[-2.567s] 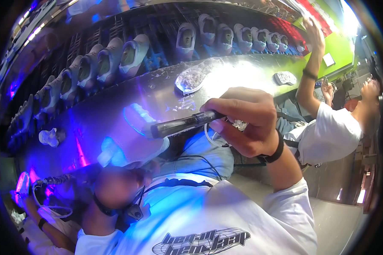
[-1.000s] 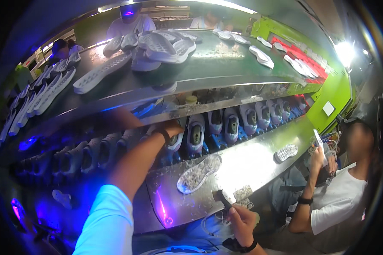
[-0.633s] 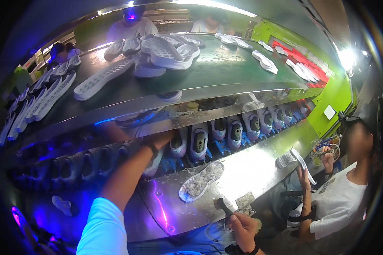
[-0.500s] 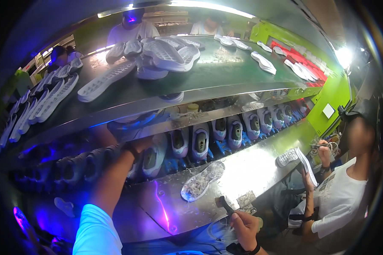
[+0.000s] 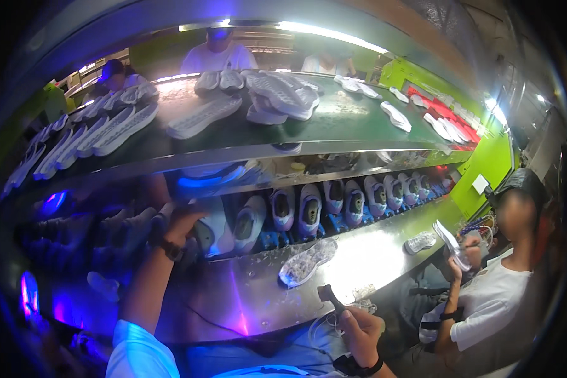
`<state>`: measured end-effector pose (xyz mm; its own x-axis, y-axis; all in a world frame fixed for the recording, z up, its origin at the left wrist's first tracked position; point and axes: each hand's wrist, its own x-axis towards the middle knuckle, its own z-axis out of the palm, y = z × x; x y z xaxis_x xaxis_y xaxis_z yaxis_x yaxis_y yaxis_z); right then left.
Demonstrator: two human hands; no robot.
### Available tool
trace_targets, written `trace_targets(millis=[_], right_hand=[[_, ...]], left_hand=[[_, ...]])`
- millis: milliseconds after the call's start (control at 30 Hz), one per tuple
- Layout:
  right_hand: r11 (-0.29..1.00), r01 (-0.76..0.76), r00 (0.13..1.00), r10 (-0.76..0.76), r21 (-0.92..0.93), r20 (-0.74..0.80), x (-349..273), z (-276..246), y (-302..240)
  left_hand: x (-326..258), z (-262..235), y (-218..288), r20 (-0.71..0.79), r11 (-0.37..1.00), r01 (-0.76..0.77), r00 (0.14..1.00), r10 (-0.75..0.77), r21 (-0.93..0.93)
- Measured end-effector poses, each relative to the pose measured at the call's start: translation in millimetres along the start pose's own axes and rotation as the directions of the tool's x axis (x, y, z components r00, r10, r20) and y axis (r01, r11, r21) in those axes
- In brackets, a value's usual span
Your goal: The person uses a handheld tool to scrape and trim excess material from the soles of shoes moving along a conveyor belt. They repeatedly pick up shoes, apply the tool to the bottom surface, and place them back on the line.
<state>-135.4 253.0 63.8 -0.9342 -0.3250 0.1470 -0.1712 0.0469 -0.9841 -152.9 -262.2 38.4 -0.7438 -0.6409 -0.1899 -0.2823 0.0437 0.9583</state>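
My left hand (image 5: pixel 181 225) reaches over the lower shelf with its fingers closed on the near left side of a pale shoe (image 5: pixel 215 234). This shoe stands tilted up in the row, bathed in blue light; part of the fingers is hidden. Low in front of me, my right hand (image 5: pixel 363 332) is wrapped round the dark handle of a small brush (image 5: pixel 331 296), its bristles pointing up and left. Above the brush, on the metal bench, lies a white shoe sole (image 5: pixel 307 262) covered with clumps of fluffy scrap. My right hand does not touch it.
Pale shoes (image 5: pixel 310 210) stand in a row on blue holders along the lower shelf. White soles (image 5: pixel 282 97) pile up on the green belt (image 5: pixel 340 129) above. At right, a co-worker (image 5: pixel 494 296) holds a sole (image 5: pixel 450 246); another sole (image 5: pixel 420 242) lies nearby. Other people sit beyond the belt.
My left hand has come back from the blurred row and now has a shoe tilted up in its grasp. The view has shifted; the co-worker's hands have drawn together at the sole.
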Motion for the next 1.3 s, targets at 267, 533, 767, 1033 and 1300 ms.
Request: trace_targets(millis=[267,533,767,1033,1300], right_hand=[[0.987,-0.140,0.965,0.153,-0.076,0.213,-11,36,-6],[0.964,-0.258,0.863,0.258,-0.059,0.435,-7,92,17],[0.958,-0.255,0.816,0.284,-0.129,0.503,-18,128,47],[0.959,-0.205,0.788,0.280,-0.194,0.549,-26,167,70],[0.933,-0.350,0.735,0.327,-0.081,0.593,-53,166,68]], left_hand=[[-167,-30,24,0.105,0.930,-0.160,0.973,0.205,-0.331],[-273,-10,-11,0.147,0.719,-0.534,0.835,0.530,0.445],[-336,-1,-56,0.260,0.435,-0.600,0.740,0.620,0.671],[-362,-1,-97,0.101,0.523,-0.560,0.738,0.667,0.643],[-364,-2,-105,0.110,0.462,-0.581,0.694,0.712,0.670]])
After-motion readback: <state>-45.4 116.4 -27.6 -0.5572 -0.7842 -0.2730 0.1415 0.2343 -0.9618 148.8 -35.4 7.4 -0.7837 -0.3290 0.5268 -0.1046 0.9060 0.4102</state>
